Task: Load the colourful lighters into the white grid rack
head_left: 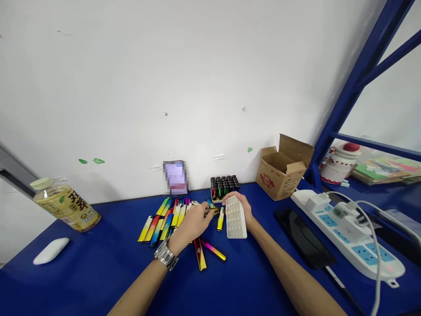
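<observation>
My left hand (pixel 190 224) is pinching a lighter (pixel 211 211) between fingers and thumb, just above the pile of lighters (pixel 161 224). At center frame, my right hand (pixel 237 202) grips the top of a white tray (pixel 237 223).

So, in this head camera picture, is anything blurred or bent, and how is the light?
In the head view, light is even, shadows soft; the blue metal shelf frame leans from wide-angle distortion; the item against the wall is pixelated; the colourful lighters look sharp.
</observation>
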Demonstrator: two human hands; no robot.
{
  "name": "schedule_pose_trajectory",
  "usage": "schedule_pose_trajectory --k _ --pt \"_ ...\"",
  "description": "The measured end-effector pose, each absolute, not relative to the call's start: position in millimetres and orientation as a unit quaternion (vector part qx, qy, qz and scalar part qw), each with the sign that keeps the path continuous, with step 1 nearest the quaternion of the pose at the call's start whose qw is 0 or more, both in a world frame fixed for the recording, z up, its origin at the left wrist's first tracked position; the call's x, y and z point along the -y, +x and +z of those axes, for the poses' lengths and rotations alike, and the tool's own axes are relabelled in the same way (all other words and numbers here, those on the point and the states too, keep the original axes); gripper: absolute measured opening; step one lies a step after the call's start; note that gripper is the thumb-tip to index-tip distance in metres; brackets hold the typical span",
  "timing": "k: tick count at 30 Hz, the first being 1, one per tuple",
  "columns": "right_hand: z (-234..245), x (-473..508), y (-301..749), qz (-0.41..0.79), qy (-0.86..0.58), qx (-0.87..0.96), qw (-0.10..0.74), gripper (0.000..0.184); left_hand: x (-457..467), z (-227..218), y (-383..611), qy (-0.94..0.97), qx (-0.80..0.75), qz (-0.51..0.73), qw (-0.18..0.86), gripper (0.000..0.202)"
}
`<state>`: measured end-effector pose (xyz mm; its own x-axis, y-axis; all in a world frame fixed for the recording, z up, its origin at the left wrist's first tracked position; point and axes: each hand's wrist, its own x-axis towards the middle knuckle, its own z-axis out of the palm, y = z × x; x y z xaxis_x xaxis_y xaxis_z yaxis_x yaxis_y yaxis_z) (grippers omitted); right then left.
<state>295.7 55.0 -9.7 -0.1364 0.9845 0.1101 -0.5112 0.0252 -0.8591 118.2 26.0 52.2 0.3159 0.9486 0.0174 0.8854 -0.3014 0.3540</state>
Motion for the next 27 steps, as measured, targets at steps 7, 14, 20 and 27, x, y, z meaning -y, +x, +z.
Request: schedule_pose_trajectory --k 7,14,20,27 --pt "-11.1 -56.5 297.4 0.676 -0.262 0.363 0.586 0.038 -17.0 41.9 116.4 0.851 -0.521 0.054 -0.039 0.027" --pt "0.1 -54.4 304.7 0.683 -0.240 0.380 0.576 0.038 19.4 37.5 114.7 0.887 -0.436 0.141 -0.053 0.027" --pt "40.6 -43.2 344.0 0.604 -0.309 0.574 0.460 0.031 58.0 28.2 111.1 0.911 -0.387 0.140 -0.010 0.021" --pt "40.3 -10.1 387.3 0.451 -0.431 0.684 0.379 0.043 59.1 17.3 89.8 0.901 -0.396 0.175 -0.009 0.022"
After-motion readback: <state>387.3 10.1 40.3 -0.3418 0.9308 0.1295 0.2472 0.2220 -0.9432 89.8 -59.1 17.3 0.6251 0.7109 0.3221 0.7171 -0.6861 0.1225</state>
